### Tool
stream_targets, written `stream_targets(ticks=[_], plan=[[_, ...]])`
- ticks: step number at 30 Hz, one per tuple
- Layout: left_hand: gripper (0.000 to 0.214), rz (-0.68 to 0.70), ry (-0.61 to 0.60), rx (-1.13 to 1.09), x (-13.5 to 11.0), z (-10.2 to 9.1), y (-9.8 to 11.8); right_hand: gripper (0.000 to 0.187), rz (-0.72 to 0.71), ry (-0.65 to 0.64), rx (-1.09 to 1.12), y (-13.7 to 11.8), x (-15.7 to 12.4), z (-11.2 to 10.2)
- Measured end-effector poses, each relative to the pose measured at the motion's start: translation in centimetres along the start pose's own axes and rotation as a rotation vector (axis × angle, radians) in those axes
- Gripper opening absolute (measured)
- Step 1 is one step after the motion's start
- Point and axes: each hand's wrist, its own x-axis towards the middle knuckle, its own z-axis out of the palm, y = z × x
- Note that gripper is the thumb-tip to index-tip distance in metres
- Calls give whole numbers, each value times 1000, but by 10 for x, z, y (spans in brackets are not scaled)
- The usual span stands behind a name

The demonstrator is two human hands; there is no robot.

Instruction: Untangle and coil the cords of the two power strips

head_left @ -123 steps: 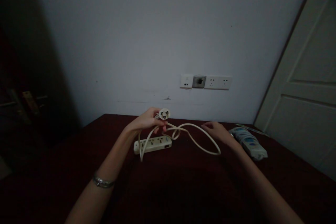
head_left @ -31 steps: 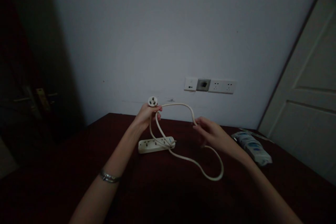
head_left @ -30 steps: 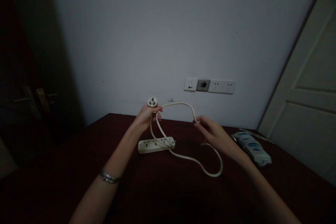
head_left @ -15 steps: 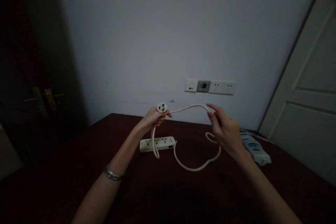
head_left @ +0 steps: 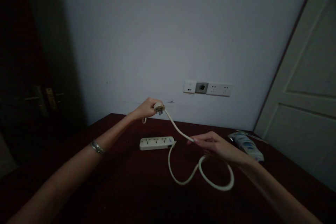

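My left hand (head_left: 147, 108) is closed around a white plug (head_left: 159, 107), raised above the table with its metal prongs pointing down. From the plug a white cord (head_left: 176, 128) slopes down to my right hand (head_left: 208, 142), whose thumb and fingers pinch it. A loop of the same cord hangs below my right hand. Its other end runs into a white power strip (head_left: 156, 143), which lies on the table between and below my hands with its sockets facing up. A short bit of cord shows under my left hand.
The dark red table (head_left: 126, 182) meets a pale wall (head_left: 147, 42). Wall sockets (head_left: 218, 90) and a grey plate (head_left: 201, 88) are set above its back edge. A pack with blue markings (head_left: 246, 145) lies at right. Doors stand on both sides.
My left hand has turned the plug from facing me to prongs down and moved slightly left. My right hand has come down and left along the cord; the loop now hangs under it.
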Motion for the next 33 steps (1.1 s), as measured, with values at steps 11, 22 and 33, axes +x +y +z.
stream_targets(ticks=[11,22,33], plan=[[12,-137,158,-103,18,9,-6,45,48,-25,73,-3,16,31],[20,-363,352,-442,10,-56,-9,22,-111,443,253,23,-1,-16],[22,-546,261,-363,-4,-50,-22,32,-306,510,632,-4,-9,-7]])
